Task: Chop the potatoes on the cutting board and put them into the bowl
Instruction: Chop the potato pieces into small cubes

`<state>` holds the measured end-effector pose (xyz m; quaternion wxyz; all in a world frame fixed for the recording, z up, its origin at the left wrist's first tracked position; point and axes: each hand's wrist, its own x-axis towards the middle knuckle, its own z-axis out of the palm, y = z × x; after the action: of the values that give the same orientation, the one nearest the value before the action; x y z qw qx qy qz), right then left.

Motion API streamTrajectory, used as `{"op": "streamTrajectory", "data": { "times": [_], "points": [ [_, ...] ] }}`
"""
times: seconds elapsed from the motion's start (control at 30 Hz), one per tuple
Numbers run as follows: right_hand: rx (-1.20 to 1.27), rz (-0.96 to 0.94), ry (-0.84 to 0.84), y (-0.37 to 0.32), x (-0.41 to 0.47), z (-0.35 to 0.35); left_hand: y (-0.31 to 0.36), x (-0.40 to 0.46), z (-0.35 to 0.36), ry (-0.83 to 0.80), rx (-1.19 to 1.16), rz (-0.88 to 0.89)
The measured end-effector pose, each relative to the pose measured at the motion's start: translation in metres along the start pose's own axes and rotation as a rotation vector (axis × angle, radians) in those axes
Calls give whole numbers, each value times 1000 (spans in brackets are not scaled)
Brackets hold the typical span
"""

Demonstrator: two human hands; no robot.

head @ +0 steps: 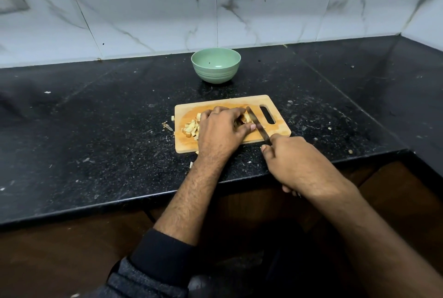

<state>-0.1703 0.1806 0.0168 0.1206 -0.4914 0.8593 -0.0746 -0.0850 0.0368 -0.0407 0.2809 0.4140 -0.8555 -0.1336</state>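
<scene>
A wooden cutting board lies on the black counter. My left hand holds a potato piece down on the board, fingers curled over it. My right hand grips the handle of a knife, whose blade rests against the potato piece just right of my left fingers. A pile of chopped potato cubes sits on the board's left part, half hidden by my left hand. A green bowl stands behind the board near the wall, with nothing visible inside.
The black stone counter carries scattered crumbs and a few stray potato bits beside the board's left edge. A marble-patterned wall backs the counter. The counter's front edge runs below my forearms.
</scene>
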Motion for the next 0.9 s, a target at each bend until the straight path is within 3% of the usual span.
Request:
{"op": "streamTrajectory", "data": {
  "times": [0.9],
  "points": [
    [15,29,-9,17,7,4,3,1,2,-29,60,5]
  ]
}}
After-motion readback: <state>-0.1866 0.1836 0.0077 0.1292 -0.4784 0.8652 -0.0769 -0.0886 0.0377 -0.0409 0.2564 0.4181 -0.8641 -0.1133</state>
